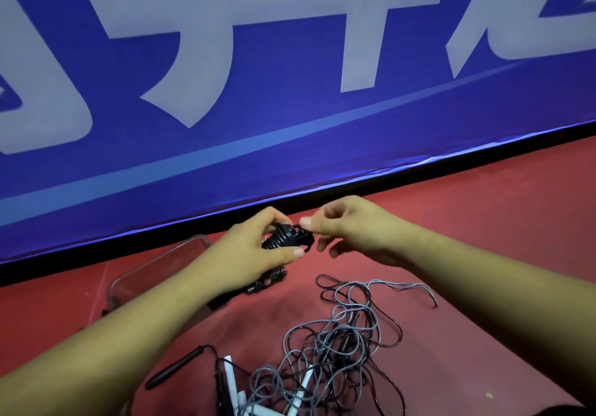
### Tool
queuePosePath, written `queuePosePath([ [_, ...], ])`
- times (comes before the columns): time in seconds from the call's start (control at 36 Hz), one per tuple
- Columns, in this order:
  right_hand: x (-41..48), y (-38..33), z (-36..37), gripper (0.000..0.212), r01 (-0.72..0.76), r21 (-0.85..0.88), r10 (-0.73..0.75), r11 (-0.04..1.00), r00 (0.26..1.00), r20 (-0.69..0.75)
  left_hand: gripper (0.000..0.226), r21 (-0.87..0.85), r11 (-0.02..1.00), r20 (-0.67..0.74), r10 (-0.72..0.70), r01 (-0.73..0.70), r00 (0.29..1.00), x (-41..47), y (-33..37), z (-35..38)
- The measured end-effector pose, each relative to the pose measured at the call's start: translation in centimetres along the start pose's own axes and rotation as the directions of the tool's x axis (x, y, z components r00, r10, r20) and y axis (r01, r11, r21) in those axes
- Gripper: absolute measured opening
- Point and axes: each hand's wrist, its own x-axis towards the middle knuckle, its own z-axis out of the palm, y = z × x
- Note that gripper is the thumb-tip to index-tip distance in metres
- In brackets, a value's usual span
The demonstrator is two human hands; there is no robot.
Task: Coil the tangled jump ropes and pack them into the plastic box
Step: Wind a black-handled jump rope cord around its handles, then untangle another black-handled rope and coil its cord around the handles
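The left hand (258, 251) holds a black coiled jump rope (283, 238) in the air above the red floor (467, 222), its fingers (292, 252) closed around the bundle — thumb on the near side, the others curled over the far side. The right hand (351, 225) meets it from the right, thumb and forefinger pinched on a black loop at the bundle's end, the other fingers loosely curled and free. Just beyond the left forearm, the clear plastic box (154, 267) stands on the floor near the foot of the blue banner (225, 125). Nearer the camera lies a tangle of grey and black ropes (338, 344), with white handles (233, 383) and a black handle (175, 367) at its left edge — all well apart from the box.
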Motion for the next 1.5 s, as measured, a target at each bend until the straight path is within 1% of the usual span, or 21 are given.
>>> queuePosePath([
  [0.08, 0.5, 0.4, 0.6, 0.020, 0.019, -0.049, -0.022, 0.999, 0.997, -0.076, 0.036, -0.051, 0.998, 0.017, -0.022, 0.023, 1.000, -0.1, -0.2, 0.3],
  [0.19, 0.9, 0.4, 0.9, 0.027, 0.049, -0.190, -0.085, 0.980, 0.979, -0.185, 0.032, -0.161, 0.986, -0.012, -0.057, 0.054, 0.998, 0.3, -0.7, 0.1],
  [0.31, 1.7, -0.1, 1.0, 0.028, 0.051, 0.028, -0.036, 0.998, 0.918, -0.394, 0.030, -0.273, 0.960, -0.042, -0.069, 0.055, 0.997, 0.9, 0.0, -0.2],
  [0.36, 2.0, -0.1, 0.9, 0.029, 0.026, 0.112, 0.026, 0.993, 0.897, -0.442, 0.033, -0.260, 0.965, -0.043, -0.053, 0.040, 0.998, 1.3, 0.3, 0.0],
  [0.42, 2.3, 0.0, 1.0, 0.026, -0.026, 0.219, 0.118, 0.975, 0.901, -0.418, 0.042, -0.173, 0.984, -0.011, -0.040, 0.038, 0.999, 1.8, 0.1, 0.2],
  [0.47, 2.4, 0.1, 1.3, 0.020, -0.093, 0.350, 0.221, 0.932, 0.912, -0.347, 0.057, -0.140, 0.988, 0.079, -0.060, 0.071, 0.995, 2.1, -0.5, 0.3],
  [0.56, 3.4, 0.6, 1.7, 0.019, -0.160, 0.439, 0.300, 0.884, 0.915, -0.271, 0.080, -0.102, 0.983, 0.157, -0.135, 0.152, 0.978, 2.2, -2.5, 0.2],
  [0.61, 4.5, 0.9, 1.8, 0.022, -0.175, 0.465, 0.327, 0.868, 0.906, -0.270, 0.077, -0.291, 0.915, 0.162, -0.241, 0.280, 0.957, 2.5, -4.1, 0.2],
  [0.67, 6.2, 1.7, 1.8, 0.023, -0.177, 0.489, 0.353, 0.854, 0.887, -0.296, 0.044, -0.468, 0.794, 0.187, -0.340, 0.388, 0.922, 2.8, -5.8, -0.2],
  [0.72, 7.8, 3.2, 2.3, 0.026, -0.175, 0.506, 0.382, 0.844, 0.859, -0.340, 0.024, -0.443, 0.762, 0.220, -0.419, 0.473, 0.881, 3.0, -7.6, -0.5],
  [0.81, 10.0, 6.5, 3.5, 0.032, -0.204, 0.526, 0.442, 0.826, 0.814, -0.378, 0.016, -0.511, 0.681, 0.267, -0.455, 0.525, 0.850, 3.8, -11.2, 0.3],
  [0.89, 12.0, 11.0, 4.8, 0.035, -0.267, 0.540, 0.514, 0.798, 0.769, -0.380, 0.029, -0.595, 0.610, 0.223, -0.501, 0.524, 0.836, 4.6, -14.6, 2.6],
  [1.03, 14.4, 18.6, 6.9, 0.027, -0.358, 0.579, 0.632, 0.732, 0.673, -0.383, 0.032, -0.590, 0.553, 0.220, -0.591, 0.588, 0.776, 5.3, -21.1, 7.0],
  [1.11, 15.4, 21.8, 8.2, 0.022, -0.415, 0.546, 0.649, 0.728, 0.673, -0.354, 0.034, -0.594, 0.508, 0.219, -0.643, 0.623, 0.734, 5.8, -24.5, 8.8],
  [1.17, 16.0, 24.0, 8.9, 0.018, -0.469, 0.490, 0.653, 0.735, 0.683, -0.326, 0.028, -0.544, 0.524, 0.211, -0.671, 0.655, 0.711, 5.7, -26.5, 10.0],
  [1.22, 16.9, 26.0, 9.3, 0.018, -0.482, 0.511, 0.676, 0.711, 0.669, -0.310, 0.019, -0.491, 0.576, 0.152, -0.682, 0.654, 0.715, 5.8, -28.3, 10.8],
  [1.28, 18.6, 27.6, 9.7, 0.013, -0.493, 0.500, 0.683, 0.712, 0.652, -0.329, 0.018, -0.505, 0.573, 0.113, -0.698, 0.645, 0.707, 6.6, -30.5, 11.3],
  [1.33, 19.9, 28.9, 10.2, 0.008, -0.517, 0.359, 0.629, 0.777, 0.666, -0.402, 0.029, -0.642, 0.446, 0.142, -0.730, 0.623, 0.669, 7.3, -32.1, 11.7],
  [1.39, 20.7, 29.6, 10.6, 0.005, -0.483, 0.336, 0.588, 0.809, 0.660, -0.468, 0.034, -0.766, 0.329, 0.134, -0.758, 0.552, 0.638, 7.8, -33.0, 12.0],
  [1.42, 21.1, 30.0, 10.8, 0.002, -0.463, 0.346, 0.578, 0.816, 0.667, -0.469, 0.037, -0.801, 0.305, 0.116, -0.765, 0.515, 0.634, 8.1, -33.5, 12.3],
  [1.5, 22.1, 31.6, 11.2, 0.013, -0.403, 0.490, 0.606, 0.773, 0.696, -0.384, 0.058, -0.876, 0.263, 0.066, -0.766, 0.405, 0.640, 8.8, -33.6, 13.1],
])
